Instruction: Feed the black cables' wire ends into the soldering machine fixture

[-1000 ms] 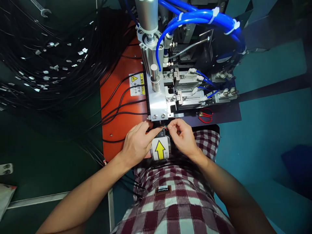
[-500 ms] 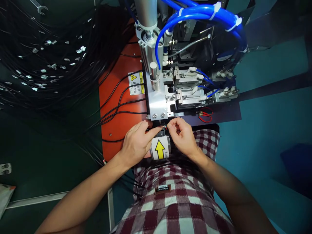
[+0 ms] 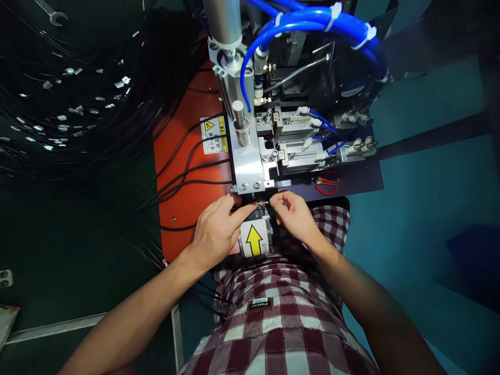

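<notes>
My left hand (image 3: 219, 229) is closed on a black cable (image 3: 195, 182) end at the front of a metal press machine (image 3: 250, 156), its fingertips by a small black fixture (image 3: 255, 213). My right hand (image 3: 292, 211) pinches thin coloured wire ends (image 3: 264, 202) just right of that fixture. A white label with a yellow arrow (image 3: 254, 239) sits between my wrists. What exactly lies under my left fingers is hidden.
An orange plate (image 3: 183, 208) carries several black cables running left to a big pile of black cables with metal tips (image 3: 70, 104). Blue air hoses (image 3: 312, 26) loop over the machine. Red-handled pliers (image 3: 326, 182) lie to the right. A wrench (image 3: 50, 13) lies far left.
The view has shifted a little left and down. My right hand has drawn slightly right of the fixture, showing the wire ends; my left hand stays put.
</notes>
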Available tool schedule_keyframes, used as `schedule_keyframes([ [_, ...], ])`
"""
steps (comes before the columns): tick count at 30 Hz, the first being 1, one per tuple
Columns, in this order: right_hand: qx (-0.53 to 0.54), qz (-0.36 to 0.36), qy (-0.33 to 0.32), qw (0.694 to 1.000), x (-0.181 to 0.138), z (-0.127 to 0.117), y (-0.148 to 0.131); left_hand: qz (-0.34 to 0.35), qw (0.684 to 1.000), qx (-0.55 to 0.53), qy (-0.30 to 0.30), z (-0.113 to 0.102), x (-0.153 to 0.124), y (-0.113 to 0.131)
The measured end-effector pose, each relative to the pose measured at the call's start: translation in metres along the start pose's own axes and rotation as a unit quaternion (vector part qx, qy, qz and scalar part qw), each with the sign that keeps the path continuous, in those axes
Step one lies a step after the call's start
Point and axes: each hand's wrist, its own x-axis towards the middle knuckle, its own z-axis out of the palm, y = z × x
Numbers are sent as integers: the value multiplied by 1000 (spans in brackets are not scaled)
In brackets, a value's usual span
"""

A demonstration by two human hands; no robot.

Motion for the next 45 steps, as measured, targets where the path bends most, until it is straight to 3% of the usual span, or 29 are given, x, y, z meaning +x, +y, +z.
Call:
schedule_keyframes([
  [4,-80,-112,81,987,-8,-1,-6,2,1000,5,2,0,0,1],
  [6,-114,-153,87,978,-9,4,-12,0,1000,7,5,0,0,1],
  [15,-197,-212,86,953,-3,8,-19,3,1000,18,14,2,0,0],
  [23,-220,-170,92,956,-8,10,-18,-5,1000,14,1,1,-1,0],
  [30,-265,-183,108,941,-9,10,-20,-8,1000,5,-6,0,0,1],
  [33,-184,-140,79,970,-5,9,-17,-10,1000,3,-8,1,-1,0],
  [36,-39,-54,19,998,3,8,-15,-12,1000,3,-18,1,-2,-1],
  [40,57,11,-57,997,9,4,-14,-13,1000,-9,-19,2,-4,-2],
  [42,3,-16,-14,1000,7,1,-12,-12,1000,-13,-19,2,-4,-2],
  [45,-107,-84,100,986,-4,-1,-8,-15,1000,-15,-20,2,-4,-2],
])
